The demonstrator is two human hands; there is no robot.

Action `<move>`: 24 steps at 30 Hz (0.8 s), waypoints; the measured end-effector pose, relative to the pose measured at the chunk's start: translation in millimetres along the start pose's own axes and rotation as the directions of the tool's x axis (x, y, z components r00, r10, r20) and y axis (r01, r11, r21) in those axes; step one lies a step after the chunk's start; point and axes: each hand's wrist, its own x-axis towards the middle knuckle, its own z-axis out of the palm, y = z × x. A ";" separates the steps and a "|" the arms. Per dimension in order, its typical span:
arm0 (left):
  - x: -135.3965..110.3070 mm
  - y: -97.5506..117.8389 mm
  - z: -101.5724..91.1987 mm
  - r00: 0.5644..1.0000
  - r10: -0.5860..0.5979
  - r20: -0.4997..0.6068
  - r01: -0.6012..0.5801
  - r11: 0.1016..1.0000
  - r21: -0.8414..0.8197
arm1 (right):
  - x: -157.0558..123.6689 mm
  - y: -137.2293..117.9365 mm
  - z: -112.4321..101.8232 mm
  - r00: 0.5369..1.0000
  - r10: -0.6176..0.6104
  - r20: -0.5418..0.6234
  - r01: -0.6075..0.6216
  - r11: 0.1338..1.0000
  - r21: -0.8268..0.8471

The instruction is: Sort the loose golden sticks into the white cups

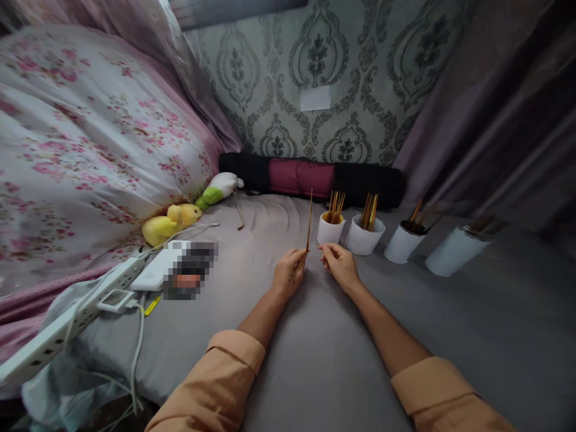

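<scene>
My left hand pinches a thin brown stick near its lower end and keeps it almost upright. Just to the right, my right hand is closed, its fingers curled and thumb pressed in, with nothing visible between them. Behind that hand stands a white cup with a yellow inside, full of thin golden-brown sticks. A wider white cup beside it bears thicker sticks. Farther right are a white cup with a dark rim and a taller white container, both with sticks in them.
Grey cloth covers the surface. Left lie a power strip, a charger, a white box, a yellow plush toy and a white-green plush. A small bent stick lies mid-left. A black-and-maroon roll lines the back.
</scene>
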 end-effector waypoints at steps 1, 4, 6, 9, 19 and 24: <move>-0.3 -0.8 0.1 1.000 0.010 0.012 -0.010 1.000 0.025 | -0.4 -1.7 0.3 1.000 0.004 -0.002 -0.004 1.000 0.015; -1.2 -2.7 -0.1 0.999 0.027 0.042 -0.030 0.997 0.078 | -1.8 -6.3 0.7 1.000 0.003 0.006 -0.003 0.999 0.047; -1.8 -3.3 -0.4 0.998 0.030 0.064 -0.037 0.993 0.115 | -2.6 -8.6 0.8 1.000 -0.009 0.017 0.008 0.998 0.063; -2.8 -3.8 -0.9 0.995 0.046 0.093 -0.062 0.980 0.187 | -3.3 -11.0 1.1 1.000 -0.015 0.022 0.013 0.996 0.091; -3.5 0.6 -6.8 0.973 0.097 0.211 -0.179 0.893 0.413 | -4.2 -16.3 1.7 0.999 0.047 0.008 -0.047 0.981 0.189; -2.9 2.3 -7.3 0.963 0.118 0.240 -0.223 0.851 0.475 | -4.3 -15.6 1.5 0.997 0.074 0.025 -0.078 0.966 0.247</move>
